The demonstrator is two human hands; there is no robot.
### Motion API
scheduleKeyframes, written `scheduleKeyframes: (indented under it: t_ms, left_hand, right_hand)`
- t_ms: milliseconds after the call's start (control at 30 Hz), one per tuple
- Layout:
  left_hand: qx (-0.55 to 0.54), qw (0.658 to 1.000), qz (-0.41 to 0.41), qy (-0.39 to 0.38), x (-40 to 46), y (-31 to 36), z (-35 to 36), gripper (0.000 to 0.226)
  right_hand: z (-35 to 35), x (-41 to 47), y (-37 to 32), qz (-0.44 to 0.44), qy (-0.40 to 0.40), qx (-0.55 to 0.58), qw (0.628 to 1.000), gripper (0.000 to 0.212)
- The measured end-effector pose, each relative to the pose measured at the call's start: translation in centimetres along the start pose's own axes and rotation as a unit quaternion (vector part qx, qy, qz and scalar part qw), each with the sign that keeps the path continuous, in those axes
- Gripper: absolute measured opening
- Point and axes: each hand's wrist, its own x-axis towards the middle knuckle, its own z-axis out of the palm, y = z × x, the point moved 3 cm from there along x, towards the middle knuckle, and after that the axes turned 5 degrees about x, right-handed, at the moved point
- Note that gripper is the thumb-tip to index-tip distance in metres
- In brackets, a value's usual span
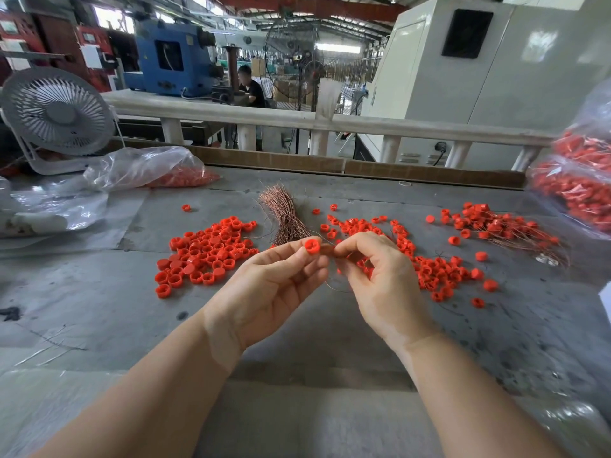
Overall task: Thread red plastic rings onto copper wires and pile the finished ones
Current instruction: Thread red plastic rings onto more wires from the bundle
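Fingers: left hand (277, 285) is pinching a red ring (312, 245); right hand (380, 276) is apparently pinching copper wire (334, 287).
Risk: thin wire is possibly missing the hole, buckling.

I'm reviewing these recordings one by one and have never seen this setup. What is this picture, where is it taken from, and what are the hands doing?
There is no machine here: a person works with two bare hands, and the single picture comes from a camera worn on the head, looking forward and down at a grey table.

The left hand pinches one red plastic ring at its fingertips. The right hand pinches what appears to be a thin copper wire right beside the ring.

On the table lie a bundle of copper wires, a pile of loose red rings to the left, more loose rings to the right, and, further right, a pile of rings already on wires. Clear bags of red parts sit at the edges, with a small white fan behind.
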Motion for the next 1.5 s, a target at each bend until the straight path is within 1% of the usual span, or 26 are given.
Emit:
scheduleKeyframes:
  t_ms: [133,267,433,500,567,667,733,800,933,1067,1200,1300,1433,1500]
  left_hand:
    - [-0.025,1.0,-0.002,0.006,0.0,0.1,0.0,0.018]
    - [-0.025,1.0,-0.004,0.004,-0.1,0.1,-0.1,0.019]
    - [-0.013,0.999,0.019,0.032,0.3,0.1,-0.5,0.017]
    - [-0.001,0.999,0.027,0.045,0.4,0.1,-0.7,0.016]
    - [0.007,0.998,0.033,0.061,0.5,0.1,-1.0,0.015]
    - [0.018,0.996,0.043,0.081,0.5,-0.1,-1.1,0.017]
    - [0.031,0.995,0.045,0.087,0.5,-0.1,-1.2,0.016]
    - [0.044,0.994,0.045,0.089,0.5,-0.2,-1.2,0.01]
    - [0.065,0.992,0.049,0.093,0.6,-0.3,-1.2,0.014]
    - [0.07,0.992,0.052,0.092,0.6,-0.2,-1.2,0.015]
    - [0.07,0.992,0.053,0.09,0.5,-0.3,-1.1,0.015]
    - [0.07,0.993,0.053,0.083,0.5,-0.3,-1.0,0.011]
    - [0.069,0.994,0.052,0.064,0.4,-0.4,-0.9,0.019]
    - [0.07,0.995,0.051,0.056,0.4,-0.4,-0.9,0.019]
  right_hand:
    - [0.3,-0.1,0.3,0.005,-0.023,-0.022,0.999,0.011]
    - [0.4,-0.1,0.5,0.016,-0.034,-0.035,0.999,0.012]
    - [0.5,-0.2,0.6,0.038,-0.043,-0.042,0.997,0.013]
    - [0.0,0.1,0.9,0.065,-0.013,-0.026,0.997,0.014]
    - [-0.8,0.3,1.4,0.101,0.04,-0.023,0.994,0.014]
    - [-2.3,0.4,2.5,0.176,0.112,-0.068,0.976,0.017]
    - [-2.8,0.3,3.1,0.223,0.123,-0.105,0.961,0.018]
    - [-2.9,0.2,3.2,0.248,0.109,-0.134,0.953,0.02]
    - [-2.6,0.1,3.0,0.275,0.071,-0.173,0.943,0.024]
    - [-2.1,0.1,2.6,0.254,0.025,-0.165,0.953,0.027]
    - [-1.2,-0.2,2.4,0.234,-0.041,-0.18,0.955,0.016]
    - [-1.0,-0.2,2.5,0.227,-0.063,-0.21,0.949,0.006]
    - [-0.8,-0.3,2.5,0.223,-0.076,-0.241,0.942,0.007]
    - [-0.7,-0.4,2.6,0.22,-0.082,-0.257,0.937,0.008]
